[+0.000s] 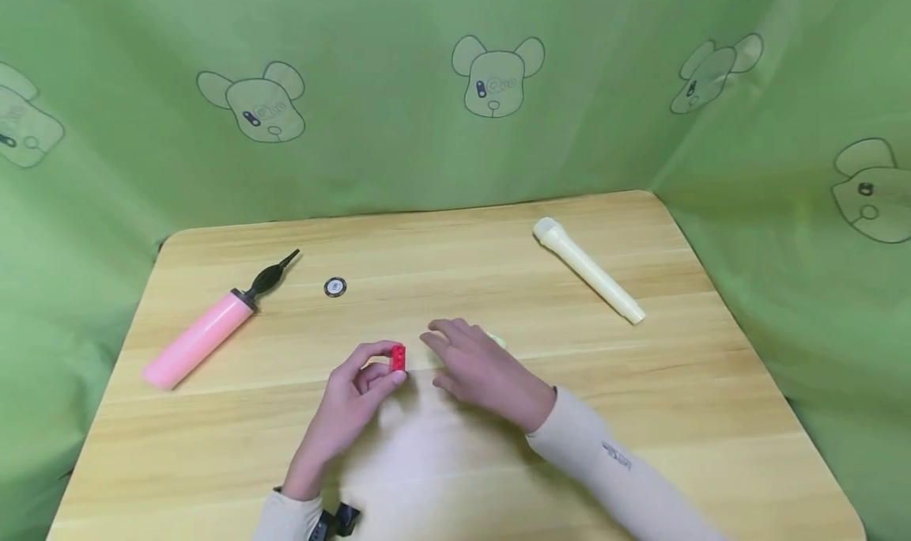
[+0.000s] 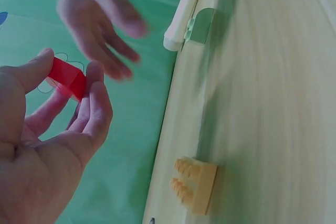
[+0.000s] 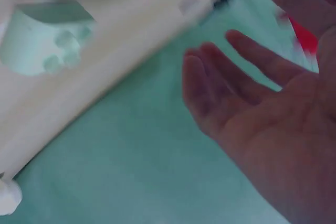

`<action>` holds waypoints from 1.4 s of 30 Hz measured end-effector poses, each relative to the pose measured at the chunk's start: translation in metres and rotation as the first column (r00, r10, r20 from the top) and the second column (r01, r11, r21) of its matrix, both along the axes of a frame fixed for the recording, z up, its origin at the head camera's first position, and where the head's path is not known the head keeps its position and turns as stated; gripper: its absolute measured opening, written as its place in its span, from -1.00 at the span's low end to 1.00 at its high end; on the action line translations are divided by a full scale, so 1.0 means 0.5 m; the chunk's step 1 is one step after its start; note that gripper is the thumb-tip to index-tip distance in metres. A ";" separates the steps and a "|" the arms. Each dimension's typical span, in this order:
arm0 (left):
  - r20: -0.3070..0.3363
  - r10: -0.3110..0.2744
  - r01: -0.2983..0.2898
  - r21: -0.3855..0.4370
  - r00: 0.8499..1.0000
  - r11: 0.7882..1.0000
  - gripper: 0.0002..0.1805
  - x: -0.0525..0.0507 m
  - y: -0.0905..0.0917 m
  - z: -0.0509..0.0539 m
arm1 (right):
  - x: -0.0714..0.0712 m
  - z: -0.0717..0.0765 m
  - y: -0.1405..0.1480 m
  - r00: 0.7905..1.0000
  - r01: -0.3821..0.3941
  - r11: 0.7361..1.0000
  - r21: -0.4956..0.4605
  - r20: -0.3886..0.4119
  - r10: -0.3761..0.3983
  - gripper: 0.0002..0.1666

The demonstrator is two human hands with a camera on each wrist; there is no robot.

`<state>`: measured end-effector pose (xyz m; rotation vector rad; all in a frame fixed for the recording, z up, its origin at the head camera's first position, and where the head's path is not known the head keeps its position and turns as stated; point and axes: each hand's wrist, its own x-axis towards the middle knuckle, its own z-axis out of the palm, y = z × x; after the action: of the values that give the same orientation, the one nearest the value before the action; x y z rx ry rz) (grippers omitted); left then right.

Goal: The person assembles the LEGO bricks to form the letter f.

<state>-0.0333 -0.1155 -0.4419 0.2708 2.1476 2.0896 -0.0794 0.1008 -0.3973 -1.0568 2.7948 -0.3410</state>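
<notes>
Between thumb and fingers, my left hand [image 1: 346, 406] pinches a small red toy brick [image 1: 398, 358], studs visible in the head view. The same brick [image 2: 68, 77] is held above the table in the left wrist view. My right hand [image 1: 487, 373] is just to its right, fingers spread and loosely bent, holding nothing. A pale green studded brick [image 3: 47, 40] sits on the table beyond the right hand, which mostly hides it in the head view. An orange-yellow studded brick [image 2: 198, 184] stands on the table in the left wrist view; I cannot make it out from the head.
A pink hand pump [image 1: 202, 339] with a black nozzle lies at the left of the wooden table [image 1: 455, 486]. Near it is a round dark-rimmed chip [image 1: 335, 287]. A cream microphone [image 1: 589, 270] lies at the back right. Green curtains [image 1: 398, 153] surround the table.
</notes>
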 end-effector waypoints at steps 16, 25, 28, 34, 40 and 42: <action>-0.283 0.185 -0.176 0.058 0.941 0.983 -0.57 -0.001 0.004 0.005 | 0.012 -0.100 -0.098 0.845 -0.352 0.834 0.424 -0.240 0.478 -0.52; -0.238 0.158 -0.159 0.016 0.958 0.987 -0.57 -0.003 0.016 0.012 | 0.023 -0.089 -0.099 0.763 -0.308 0.817 0.487 -0.387 0.518 -0.77; -0.226 0.162 -0.163 0.014 0.961 0.987 -0.58 -0.004 0.017 0.011 | 0.022 -0.089 -0.093 0.788 -0.312 0.832 0.459 -0.365 0.496 -0.70; -0.215 0.154 -0.157 0.003 0.964 0.988 -0.61 -0.009 0.020 0.016 | 0.015 -0.092 -0.074 0.852 -0.289 0.849 0.442 -0.286 0.439 -0.51; -0.186 0.130 -0.135 -0.013 0.974 0.991 -0.59 -0.011 0.026 0.018 | 0.001 -0.068 -0.046 0.907 -0.262 0.885 0.384 -0.214 0.362 -0.65; -0.178 0.120 -0.124 -0.013 0.977 0.992 -0.58 -0.011 0.028 0.018 | -0.007 -0.053 -0.033 0.924 -0.246 0.911 0.330 -0.205 0.324 -0.72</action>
<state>-0.0388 -0.1015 -0.4330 0.3423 2.3445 2.1788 -0.0830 0.0845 -0.4240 -1.4952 2.7159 0.2652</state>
